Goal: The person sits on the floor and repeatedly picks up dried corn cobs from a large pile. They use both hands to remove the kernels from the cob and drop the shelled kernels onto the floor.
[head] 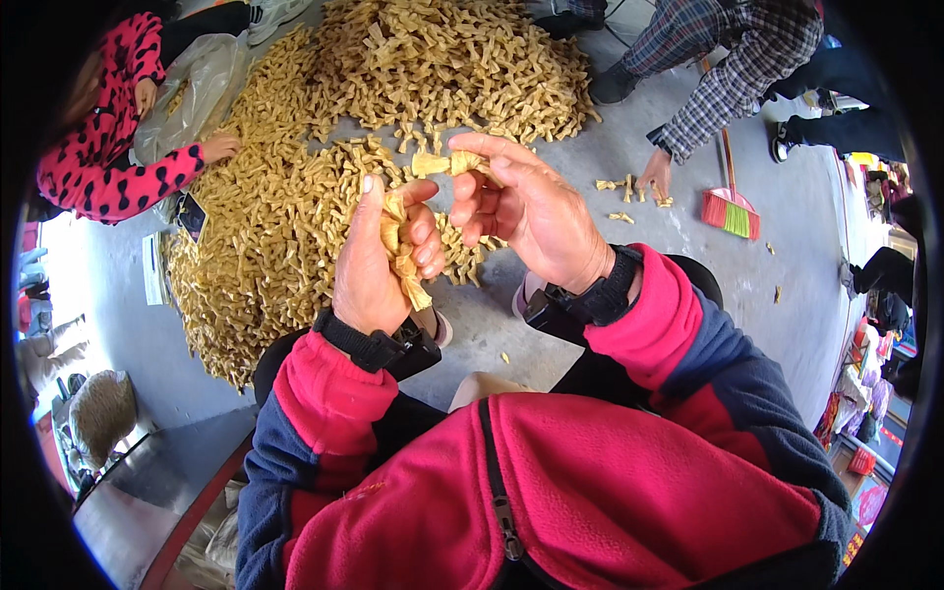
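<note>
My left hand [376, 269] curls around a few yellow tofu-skin knots [399, 240], which lie between its thumb and fingers. Just right of it and a little farther out, my right hand [535, 210] pinches a single tofu-skin knot [442, 164] by one end, its flared other end facing left. The two hands are close together but apart. Beneath and beyond them spreads a large pile of the same knots [258, 251], reaching to a taller heap [442, 66] at the far side. Both wrists wear black straps with dark devices.
A person in a spotted pink top [122, 177] reaches into the pile at left, beside a clear plastic bag [203, 96]. At right, another person's hand [655, 175] touches loose knots [621, 217] on the concrete floor [796, 221]. A broom [730, 210] stands near. A metal surface [155, 479] lies at lower left.
</note>
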Motion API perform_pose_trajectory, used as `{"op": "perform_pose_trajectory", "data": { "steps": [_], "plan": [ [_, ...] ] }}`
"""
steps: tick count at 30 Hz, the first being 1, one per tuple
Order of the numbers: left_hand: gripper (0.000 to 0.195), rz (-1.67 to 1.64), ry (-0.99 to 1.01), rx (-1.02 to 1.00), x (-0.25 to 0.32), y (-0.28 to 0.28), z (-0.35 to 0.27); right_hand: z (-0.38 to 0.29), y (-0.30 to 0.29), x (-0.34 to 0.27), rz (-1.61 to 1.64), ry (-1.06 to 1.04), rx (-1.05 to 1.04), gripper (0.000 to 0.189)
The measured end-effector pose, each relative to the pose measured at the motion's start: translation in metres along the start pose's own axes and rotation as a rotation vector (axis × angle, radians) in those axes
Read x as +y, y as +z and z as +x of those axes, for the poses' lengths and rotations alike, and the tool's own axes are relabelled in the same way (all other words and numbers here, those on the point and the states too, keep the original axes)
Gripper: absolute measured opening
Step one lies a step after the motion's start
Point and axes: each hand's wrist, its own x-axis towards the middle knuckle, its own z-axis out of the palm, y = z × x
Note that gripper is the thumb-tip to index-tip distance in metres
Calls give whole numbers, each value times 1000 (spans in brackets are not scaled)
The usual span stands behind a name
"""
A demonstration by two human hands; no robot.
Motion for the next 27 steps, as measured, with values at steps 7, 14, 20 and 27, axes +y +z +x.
{"op": "perform_pose_trajectory", "data": {
  "steps": [7, 14, 20, 27],
  "plan": [
    [42, 101, 61, 28, -7, -2, 7, -1, 1, 6, -283, -19, 10, 33],
    [19, 246, 157, 158, -7, -7, 9, -3, -6, 20, -545, 149, -78, 10],
    [18, 93, 262, 209, 20, -13, 3, 2, -26, 44, -703, 361, -42, 14],
    [15, -216, 253, -176, 73, -12, -6, 42, -49, 43, -692, 477, 123, 17]
  ]
}}
